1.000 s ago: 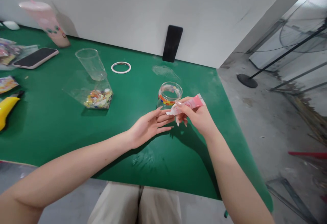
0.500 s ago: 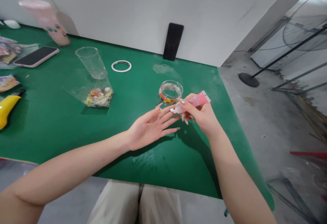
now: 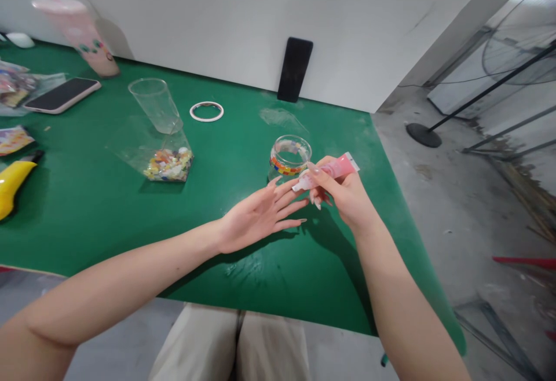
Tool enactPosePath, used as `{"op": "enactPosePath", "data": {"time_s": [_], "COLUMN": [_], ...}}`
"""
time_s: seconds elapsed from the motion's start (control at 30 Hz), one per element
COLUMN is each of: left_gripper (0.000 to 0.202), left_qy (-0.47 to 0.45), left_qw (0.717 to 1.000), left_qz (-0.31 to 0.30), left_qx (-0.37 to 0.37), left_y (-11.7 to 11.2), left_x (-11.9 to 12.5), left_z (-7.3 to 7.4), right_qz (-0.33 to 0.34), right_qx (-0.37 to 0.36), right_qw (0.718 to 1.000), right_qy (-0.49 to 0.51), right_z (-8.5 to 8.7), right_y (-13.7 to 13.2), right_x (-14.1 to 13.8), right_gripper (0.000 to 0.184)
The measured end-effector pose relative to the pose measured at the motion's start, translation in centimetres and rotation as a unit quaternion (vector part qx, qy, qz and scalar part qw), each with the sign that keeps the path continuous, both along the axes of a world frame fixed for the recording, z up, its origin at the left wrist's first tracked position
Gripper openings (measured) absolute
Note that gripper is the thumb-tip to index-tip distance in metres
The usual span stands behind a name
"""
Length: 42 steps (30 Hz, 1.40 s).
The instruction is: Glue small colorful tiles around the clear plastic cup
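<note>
My right hand point(image 3: 341, 187) is closed around a pink squeeze tube point(image 3: 334, 169), its white nozzle pointing left and down. That nozzle is over the fingers of my left hand point(image 3: 263, 213), which lies palm up with the fingers stretched out and spread. Just behind both hands a clear glass jar point(image 3: 290, 148) stands on the table, ringed near its top by a band of small red, orange and yellow tiles. My fingers hide the jar's lower part. Whether the left fingertips touch the jar I cannot tell.
Left of the hands lies a clear bag of coloured mosaic pieces point(image 3: 169, 167) by a clear plastic cup point(image 3: 156, 106) and a white tape ring point(image 3: 191, 112). A dark phone point(image 3: 295, 68) leans on the wall. Further left are another phone point(image 3: 63, 96), a pink drink cup point(image 3: 87, 36) and a yellow-handled tool point(image 3: 13, 187).
The tube and its nozzle have shifted very slightly right along the left fingers. Otherwise both hands hold nearly the same pose, and the jar has not moved.
</note>
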<state>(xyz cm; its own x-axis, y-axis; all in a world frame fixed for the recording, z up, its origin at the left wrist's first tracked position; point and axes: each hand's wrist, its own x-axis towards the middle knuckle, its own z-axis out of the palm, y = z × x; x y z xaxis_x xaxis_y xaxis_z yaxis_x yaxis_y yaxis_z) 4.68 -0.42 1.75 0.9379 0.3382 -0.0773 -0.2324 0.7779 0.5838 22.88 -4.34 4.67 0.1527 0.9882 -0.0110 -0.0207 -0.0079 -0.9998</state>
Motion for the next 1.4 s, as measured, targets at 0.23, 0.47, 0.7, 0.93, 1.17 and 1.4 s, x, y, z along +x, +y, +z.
{"op": "enactPosePath", "data": {"time_s": [0.23, 0.47, 0.7, 0.93, 1.17, 1.4], "left_gripper": [0.056, 0.055, 0.054, 0.056, 0.056, 0.056], "left_qy": [-0.015, -0.013, -0.015, -0.006, 0.009, 0.013], "left_qw": [1.000, 1.000, 0.999, 0.999, 0.999, 0.999], "left_qz": [-0.006, -0.009, -0.012, -0.005, -0.003, -0.006], "left_qx": [0.015, 0.023, 0.026, 0.034, 0.044, 0.040], "left_y": [0.01, 0.14, 0.08, 0.23, 0.20, 0.24], "left_x": [-0.01, 0.05, 0.01, 0.02, 0.05, 0.03], "left_z": [-0.12, -0.30, -0.33, -0.35, -0.12, -0.07], "right_qz": [0.004, -0.001, -0.006, -0.013, -0.021, -0.013], "right_qx": [0.005, 0.007, 0.014, 0.019, 0.029, 0.037], "right_qw": [1.000, 1.000, 0.999, 0.998, 0.997, 0.993], "right_qy": [-0.008, -0.025, -0.039, -0.050, -0.070, -0.109], "right_z": [-0.05, -0.04, 0.25, 0.15, 0.08, 0.06], "right_y": [-0.06, -0.15, -0.26, -0.22, -0.29, -0.40], "right_x": [0.05, 0.02, -0.03, 0.04, 0.16, 0.34], "right_gripper": [0.033, 0.032, 0.033, 0.033, 0.031, 0.030]}}
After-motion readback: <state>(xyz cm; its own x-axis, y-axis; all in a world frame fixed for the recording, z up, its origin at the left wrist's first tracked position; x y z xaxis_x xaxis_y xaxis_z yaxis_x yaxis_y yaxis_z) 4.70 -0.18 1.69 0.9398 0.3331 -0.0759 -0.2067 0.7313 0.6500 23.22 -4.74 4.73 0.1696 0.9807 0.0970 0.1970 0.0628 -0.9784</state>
